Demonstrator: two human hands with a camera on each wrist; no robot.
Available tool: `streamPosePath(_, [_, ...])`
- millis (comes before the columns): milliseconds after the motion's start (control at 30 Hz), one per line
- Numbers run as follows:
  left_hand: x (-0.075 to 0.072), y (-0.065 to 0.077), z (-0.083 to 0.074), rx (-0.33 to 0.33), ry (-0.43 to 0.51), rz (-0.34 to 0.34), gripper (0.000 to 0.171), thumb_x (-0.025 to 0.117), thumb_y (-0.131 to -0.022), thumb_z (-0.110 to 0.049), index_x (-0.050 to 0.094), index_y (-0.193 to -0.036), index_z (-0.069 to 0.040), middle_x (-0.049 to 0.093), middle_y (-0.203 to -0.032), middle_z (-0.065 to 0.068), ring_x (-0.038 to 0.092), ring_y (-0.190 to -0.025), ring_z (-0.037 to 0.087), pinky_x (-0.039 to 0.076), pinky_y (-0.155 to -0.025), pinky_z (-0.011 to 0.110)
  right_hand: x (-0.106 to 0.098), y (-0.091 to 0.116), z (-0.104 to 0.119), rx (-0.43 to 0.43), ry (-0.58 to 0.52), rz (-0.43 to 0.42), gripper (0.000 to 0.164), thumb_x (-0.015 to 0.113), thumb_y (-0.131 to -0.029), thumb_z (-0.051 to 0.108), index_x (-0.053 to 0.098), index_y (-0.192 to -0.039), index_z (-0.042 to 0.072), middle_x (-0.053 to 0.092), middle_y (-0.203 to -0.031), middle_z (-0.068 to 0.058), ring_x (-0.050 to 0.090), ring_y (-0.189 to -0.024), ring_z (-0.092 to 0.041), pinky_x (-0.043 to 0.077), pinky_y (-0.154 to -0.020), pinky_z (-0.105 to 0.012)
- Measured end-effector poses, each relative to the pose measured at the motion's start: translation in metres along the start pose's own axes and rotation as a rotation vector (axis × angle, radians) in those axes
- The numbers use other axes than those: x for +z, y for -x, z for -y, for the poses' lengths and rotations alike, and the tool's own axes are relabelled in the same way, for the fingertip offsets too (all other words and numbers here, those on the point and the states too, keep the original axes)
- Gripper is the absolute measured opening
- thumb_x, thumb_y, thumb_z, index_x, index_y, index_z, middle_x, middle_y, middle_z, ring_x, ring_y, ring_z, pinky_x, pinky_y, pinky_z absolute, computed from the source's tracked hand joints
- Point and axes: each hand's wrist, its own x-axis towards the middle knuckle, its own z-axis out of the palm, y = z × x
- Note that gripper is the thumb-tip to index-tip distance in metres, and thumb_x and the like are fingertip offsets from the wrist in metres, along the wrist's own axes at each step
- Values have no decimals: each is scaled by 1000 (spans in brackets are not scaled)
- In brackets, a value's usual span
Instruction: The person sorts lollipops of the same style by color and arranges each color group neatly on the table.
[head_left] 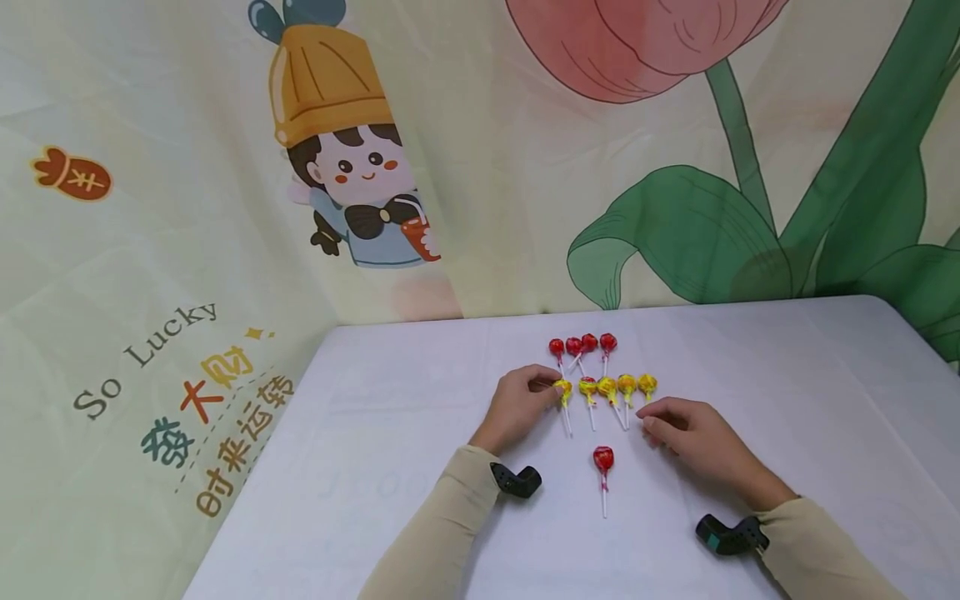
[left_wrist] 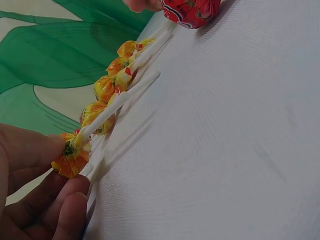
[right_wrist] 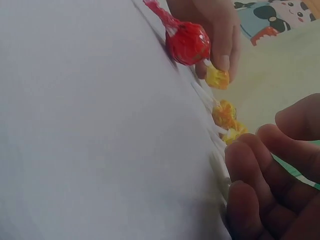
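Note:
My left hand [head_left: 517, 404] pinches a yellow lollipop [left_wrist: 72, 162] by its wrapped head, at the left end of a row of several yellow lollipops [head_left: 607, 389]. Its white stick points toward the near side of the table. Beside the right end of that row is my right hand [head_left: 693, 437], with loosely curled fingers [right_wrist: 245, 160] and nothing visible between them. A single red lollipop [head_left: 603, 458] lies nearer to me, between the two forearms, stick toward me.
Behind the yellow row lie several red lollipops [head_left: 588, 342], two of them close together. All rest on a white-covered table [head_left: 375, 433]. A printed cloth [head_left: 495, 167] with a cartoon figure and plants hangs behind the table's far edge.

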Motion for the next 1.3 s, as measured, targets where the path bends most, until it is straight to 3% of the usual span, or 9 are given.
streamPosePath(367, [1, -7, -2, -37, -21, 15, 17, 71, -95, -24, 73, -112, -21, 66, -99, -8, 60, -94, 13, 52, -82, 31, 13, 3, 8, -6, -11, 82, 23, 70, -95, 21, 71, -116, 11, 67, -97, 0, 57, -88, -21, 53, -70, -28])
streamPosePath(767, [2, -12, -4, -5, -31, 10, 17, 71, -95, -23, 73, -112, -18, 67, -101, -7, 61, -95, 12, 52, -83, 31, 24, 8, 16, -79, 44, 162, 27, 73, -92, 19, 70, -116, 10, 64, -96, 3, 57, -87, -16, 52, -74, -26])
streamPosePath(1300, [8, -16, 0, 33, -41, -10, 15, 72, -94, -21, 74, -108, -18, 68, -96, -8, 62, -90, 10, 52, -81, 29, 32, 8, 17, -66, 122, 138, 29, 77, -88, 22, 71, -116, 14, 61, -96, 6, 55, -87, -14, 49, -75, -27])
